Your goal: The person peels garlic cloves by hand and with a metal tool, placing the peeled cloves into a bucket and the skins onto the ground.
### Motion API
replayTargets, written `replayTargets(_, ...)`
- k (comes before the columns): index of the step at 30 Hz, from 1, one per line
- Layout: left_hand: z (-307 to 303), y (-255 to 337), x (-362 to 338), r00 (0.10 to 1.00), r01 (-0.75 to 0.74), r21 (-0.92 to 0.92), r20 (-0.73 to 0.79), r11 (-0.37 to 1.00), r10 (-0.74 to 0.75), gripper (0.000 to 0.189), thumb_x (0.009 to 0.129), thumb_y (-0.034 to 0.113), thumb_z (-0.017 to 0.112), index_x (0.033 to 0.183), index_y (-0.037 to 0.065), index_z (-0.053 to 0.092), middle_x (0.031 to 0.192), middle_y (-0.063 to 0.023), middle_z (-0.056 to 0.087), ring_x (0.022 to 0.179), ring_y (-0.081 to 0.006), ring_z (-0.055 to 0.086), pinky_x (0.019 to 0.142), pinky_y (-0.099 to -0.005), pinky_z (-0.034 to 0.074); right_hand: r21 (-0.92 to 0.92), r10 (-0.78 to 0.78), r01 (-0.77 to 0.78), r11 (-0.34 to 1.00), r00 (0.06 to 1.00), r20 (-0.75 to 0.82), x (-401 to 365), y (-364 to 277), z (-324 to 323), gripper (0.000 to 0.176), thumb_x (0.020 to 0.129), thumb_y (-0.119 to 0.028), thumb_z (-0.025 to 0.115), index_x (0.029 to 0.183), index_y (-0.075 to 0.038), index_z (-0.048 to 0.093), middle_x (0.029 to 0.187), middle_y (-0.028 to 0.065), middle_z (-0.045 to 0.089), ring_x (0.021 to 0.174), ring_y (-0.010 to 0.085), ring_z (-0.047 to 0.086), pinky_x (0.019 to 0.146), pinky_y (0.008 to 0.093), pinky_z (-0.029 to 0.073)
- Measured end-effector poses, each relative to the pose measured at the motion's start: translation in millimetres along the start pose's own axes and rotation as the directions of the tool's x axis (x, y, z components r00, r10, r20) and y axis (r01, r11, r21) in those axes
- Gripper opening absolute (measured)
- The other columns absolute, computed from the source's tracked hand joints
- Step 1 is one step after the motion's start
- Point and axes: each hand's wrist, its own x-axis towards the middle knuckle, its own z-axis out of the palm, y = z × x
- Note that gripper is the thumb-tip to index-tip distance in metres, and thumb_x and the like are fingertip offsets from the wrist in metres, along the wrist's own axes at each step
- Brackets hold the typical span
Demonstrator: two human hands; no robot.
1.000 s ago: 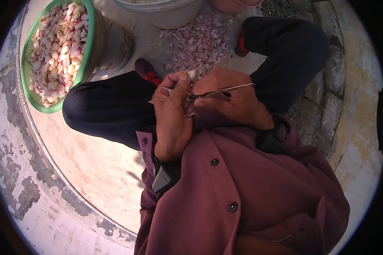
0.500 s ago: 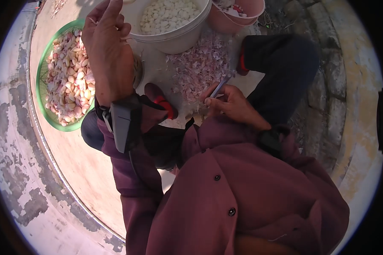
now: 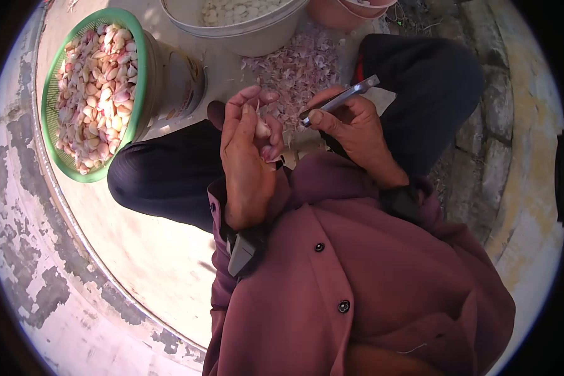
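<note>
My left hand (image 3: 247,163) is in front of my lap, its fingers curled round garlic cloves (image 3: 263,130). One pale clove shows between the fingers, and a purplish one (image 3: 267,152) sits lower in the palm. To its right, my right hand (image 3: 357,135) grips a slim metal clipper (image 3: 341,99) between thumb and fingers. The tool's near end points toward the left hand but stays apart from it. Loose garlic skins (image 3: 301,75) lie on the ground beyond both hands.
A green basket (image 3: 142,81) heaped with unpeeled cloves rests on a bucket (image 3: 185,81) at left. A white tub (image 3: 257,41) of peeled cloves stands ahead, beside a pink bucket (image 3: 338,15). My bent knees (image 3: 160,169) flank the work area.
My left hand has come down from near the white tub and basket to my lap, now with cloves in it. My right hand has shifted slightly, turning the clipper. The view has tilted.
</note>
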Motion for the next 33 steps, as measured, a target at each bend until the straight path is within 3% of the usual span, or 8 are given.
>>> replayTargets(6, 12, -4, -19, 0.997, -0.056, 0.021, -0.055, 0.998, 0.057, 0.025, 0.104, 0.019, 0.037, 0.123, 0.007, 0.046, 0.111, -0.0062, 0.055, 0.059, -0.0045, 0.041, 0.046, -0.0178, 0.032, 0.038, -0.266, 0.263, 0.964, 0.949, 0.169, -1, -17, 32, 0.021, 0.088, -0.011, 0.07, 0.105, -0.001, 0.064, 0.1, 0.0052, 0.065, 0.093, 0.012, 0.061, 0.082, 0.0249, 0.048)
replayTargets(11, 17, -9, -22, 0.986, -0.095, 0.088, -0.132, 0.992, 0.106, 0.024, 0.105, 0.024, 0.036, 0.121, 0.01, 0.047, 0.109, -0.001, 0.056, 0.062, -0.0017, 0.039, 0.048, -0.0155, 0.034, -0.288, -0.412, 0.475, 0.832, 0.875, 0.254, -4, -22, 35, 0.02, 0.088, -0.011, 0.069, 0.104, 0.0, 0.063, 0.097, 0.0076, 0.067, 0.087, 0.014, 0.064, 0.077, 0.0259, 0.051)
replayTargets(17, 18, -10, -28, 0.987, -0.093, 0.171, -0.114, 0.981, 0.113, 0.026, 0.105, 0.027, 0.034, 0.122, 0.01, 0.045, 0.111, -0.0026, 0.057, 0.06, -0.001, 0.036, 0.047, -0.0156, 0.032, 0.069, -0.172, 0.164, 0.984, 0.977, 0.124, -15, -21, 40, 0.014, 0.09, -0.012, 0.067, 0.098, -0.001, 0.066, 0.086, 0.0047, 0.068, 0.08, 0.01, 0.063, 0.072, 0.0246, 0.049)
replayTargets(23, 18, -5, -28, 1.0, -0.024, 0.016, 0.012, 1.0, 0.024, 0.031, 0.106, 0.029, 0.034, 0.124, 0.007, 0.044, 0.106, -0.0075, 0.057, 0.048, -0.0046, 0.034, 0.043, -0.0186, 0.029, 0.186, -0.024, 0.01, 0.983, 0.997, 0.069, -8, -16, 30, 0.014, 0.092, -0.013, 0.065, 0.102, -0.003, 0.063, 0.093, 0.0041, 0.068, 0.081, 0.0071, 0.061, 0.073, 0.0217, 0.048)
replayTargets(25, 17, -3, -28, 0.99, 0.123, -0.138, -0.045, 0.983, -0.131, 0.034, 0.105, 0.032, 0.033, 0.124, 0.006, 0.044, 0.105, -0.0077, 0.056, 0.047, -0.006, 0.032, 0.041, -0.0202, 0.027, 0.198, -0.02, 0.008, 0.98, 0.998, 0.055, -8, -14, 28, 0.014, 0.092, -0.013, 0.065, 0.102, -0.003, 0.063, 0.093, 0.0035, 0.068, 0.082, 0.0068, 0.06, 0.075, 0.022, 0.048)
replayTargets(29, -3, -14, -33, 0.994, 0.041, -0.173, 0.104, 0.984, -0.023, 0.032, 0.103, 0.029, 0.045, 0.124, 0.006, 0.044, 0.102, -0.0058, 0.057, 0.056, -0.0063, 0.043, 0.05, -0.0187, 0.037, 0.162, -0.096, 0.099, 0.982, 0.995, -0.025, -4, -16, 25, 0.014, 0.091, -0.013, 0.066, 0.102, -0.004, 0.063, 0.093, 0.0031, 0.068, 0.082, 0.0063, 0.06, 0.076, 0.0228, 0.048)
replayTargets(31, 3, -17, -40, 0.958, -0.263, 0.415, 0.005, 0.871, 0.287, 0.033, 0.097, 0.022, 0.059, 0.123, 0.006, 0.045, 0.101, -0.0039, 0.058, 0.073, -0.0073, 0.054, 0.068, -0.018, 0.044, 0.16, -0.124, 0.125, 0.979, 0.992, -0.017, -4, -14, 27, 0.014, 0.091, -0.013, 0.067, 0.102, -0.004, 0.063, 0.093, 0.0032, 0.068, 0.082, 0.0067, 0.06, 0.077, 0.0233, 0.048)
replayTargets(33, -2, -17, -39, 0.967, -0.24, 0.394, 0.018, 0.887, 0.253, 0.035, 0.091, 0.013, 0.064, 0.121, 0.005, 0.047, 0.102, -0.0037, 0.058, 0.079, -0.0071, 0.055, 0.07, -0.0194, 0.045, 0.158, -0.15, 0.148, 0.976, 0.989, -0.004, -4, -13, 31, 0.015, 0.091, -0.014, 0.067, 0.101, -0.004, 0.063, 0.093, 0.0033, 0.068, 0.082, 0.007, 0.06, 0.077, 0.0237, 0.048)
